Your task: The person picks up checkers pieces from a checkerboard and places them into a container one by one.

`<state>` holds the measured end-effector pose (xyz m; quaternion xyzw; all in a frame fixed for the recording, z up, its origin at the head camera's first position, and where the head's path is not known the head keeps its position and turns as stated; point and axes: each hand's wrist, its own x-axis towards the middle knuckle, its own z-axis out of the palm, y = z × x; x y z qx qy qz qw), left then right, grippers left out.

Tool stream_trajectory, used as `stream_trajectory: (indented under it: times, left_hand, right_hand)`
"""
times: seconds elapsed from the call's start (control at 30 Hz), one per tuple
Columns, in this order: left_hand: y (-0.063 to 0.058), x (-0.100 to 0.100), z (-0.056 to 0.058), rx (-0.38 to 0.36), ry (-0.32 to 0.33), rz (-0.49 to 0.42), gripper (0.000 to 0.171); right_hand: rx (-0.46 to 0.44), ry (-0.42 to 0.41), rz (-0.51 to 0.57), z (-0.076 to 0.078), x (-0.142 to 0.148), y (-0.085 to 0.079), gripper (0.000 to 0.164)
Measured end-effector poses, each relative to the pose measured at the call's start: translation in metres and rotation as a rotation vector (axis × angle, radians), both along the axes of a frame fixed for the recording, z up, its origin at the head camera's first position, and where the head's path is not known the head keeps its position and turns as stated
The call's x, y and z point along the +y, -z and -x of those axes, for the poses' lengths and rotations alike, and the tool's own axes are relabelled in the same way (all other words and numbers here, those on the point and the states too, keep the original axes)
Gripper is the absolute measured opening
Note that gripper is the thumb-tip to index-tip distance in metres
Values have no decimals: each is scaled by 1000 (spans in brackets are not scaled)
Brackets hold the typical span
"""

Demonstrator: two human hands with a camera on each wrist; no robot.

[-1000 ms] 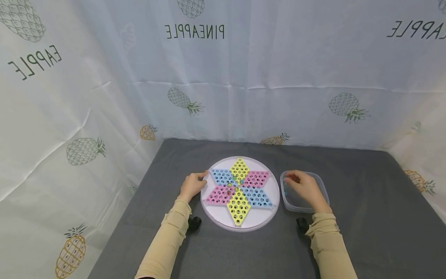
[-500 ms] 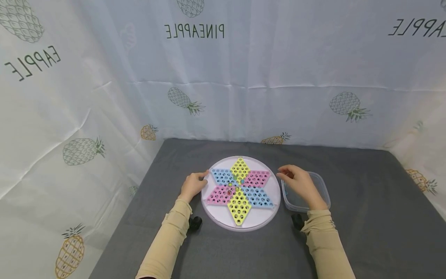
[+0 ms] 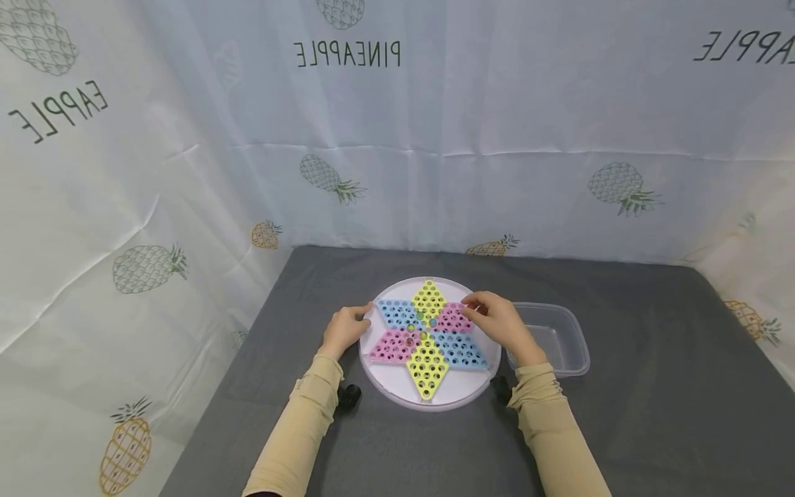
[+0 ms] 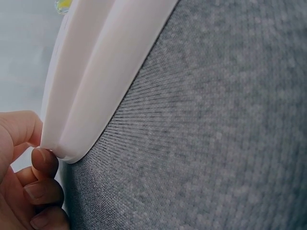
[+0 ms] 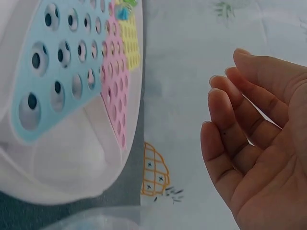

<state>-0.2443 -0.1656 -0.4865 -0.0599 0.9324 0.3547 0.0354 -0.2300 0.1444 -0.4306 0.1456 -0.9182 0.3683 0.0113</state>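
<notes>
A round white Chinese checkers board (image 3: 385,379) lies on the table, its star of pink, blue and yellow points full of holes. Several glass marbles (image 3: 433,322) sit around its middle. My left hand (image 3: 343,330) holds the board's left rim; in the left wrist view the fingertips (image 4: 45,162) are curled at that rim. My right hand (image 3: 499,321) hovers over the right edge of the board, by a pink point. In the right wrist view its fingers are loosely bent, thumb tip near the index tip, and no marble shows between them.
A clear plastic container (image 3: 574,345) stands to the right of the board, partly behind the right forearm. Dark grey cloth (image 3: 397,455) covers the table. A white curtain (image 3: 509,90) with printed pineapples hangs behind and at the sides.
My right hand has moved left from over the plastic container to above the board's right edge. The left hand stays at the left rim.
</notes>
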Motion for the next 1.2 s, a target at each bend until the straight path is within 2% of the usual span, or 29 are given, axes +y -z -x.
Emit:
stream_trajectory:
  times: [0.27,0.6,0.73,1.0,1.2]
  left_hand:
    - [2,1,-1,0,1,5,43]
    - [2,0,0,13,4,15,43]
    - [1,-1,-1,9,-4,17,43]
    - [2,0,-1,6,-14,9,43]
    - [2,1,0,3,-17,15,43]
  right_hand:
    - [-51,-51,-4,7,-21,11,22]
    - [-38,-60,28,10,-44,22,23]
    - [-44,-65,28,15,-49,25,21]
    - [-140,-59,21,22,-51,35,24]
    - [-161,-64,-10,25,-52,38,27]
